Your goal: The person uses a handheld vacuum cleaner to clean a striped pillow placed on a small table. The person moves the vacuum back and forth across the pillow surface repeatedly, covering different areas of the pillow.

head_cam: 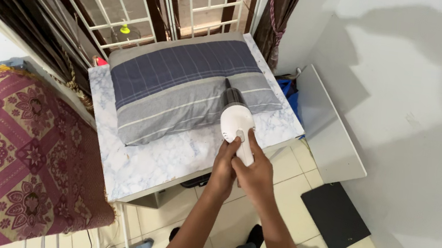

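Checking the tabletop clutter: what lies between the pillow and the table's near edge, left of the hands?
Nothing: in the head view, bare marbled table runs from the pillow to the edge, left of the hands.

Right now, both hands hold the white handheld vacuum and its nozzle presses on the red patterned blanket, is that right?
Not quite. In the head view, both hands hold the white handheld vacuum, but its nozzle presses on the blue and grey striped pillow on the marble-patterned table.
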